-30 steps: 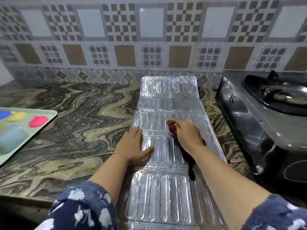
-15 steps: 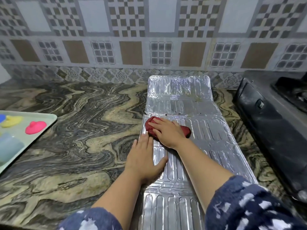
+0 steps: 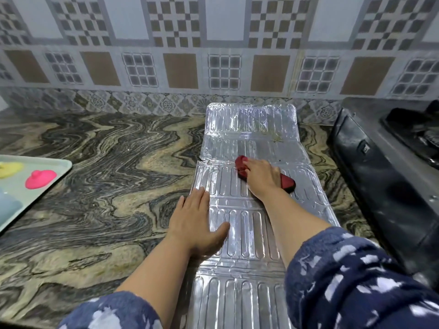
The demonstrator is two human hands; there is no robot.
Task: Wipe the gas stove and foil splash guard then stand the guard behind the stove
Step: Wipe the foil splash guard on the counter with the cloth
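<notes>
Pressing down with fingers bent over it, the right hand [image 3: 261, 178] holds a dark red cleaning cloth [image 3: 286, 181] flat against the ribbed silver foil splash guard [image 3: 247, 233]; one end of the cloth pokes out past the fingertips near a fold line, the other end shows behind the wrist. The left hand [image 3: 197, 224] lies palm-down with its fingers spread and straight, gripping nothing, its thumb and palm on the guard's left edge while the outer fingers reach over the rim toward the counter. Both forearms come out of dark blue sleeves with white blotches [image 3: 351, 279].

The guard lies flat and unfolded, stretching from the near edge of the picture away to the wall, where its last panel tilts up slightly against the base of the patterned tiled wall [image 3: 218, 43]. A few brownish specks show on that far panel. It rests on a swirled grey-and-tan stone countertop [image 3: 99, 176].

To the right, just beside the guard, sits the black gas stove [image 3: 389, 167], with part of a burner grate visible at the frame edge. Well apart on the left, a pale green tray [image 3: 59, 172] carries a pink round silicone piece [image 3: 40, 178], a yellow one [image 3: 9, 166] and a pale blue item cut off by the frame edge.
</notes>
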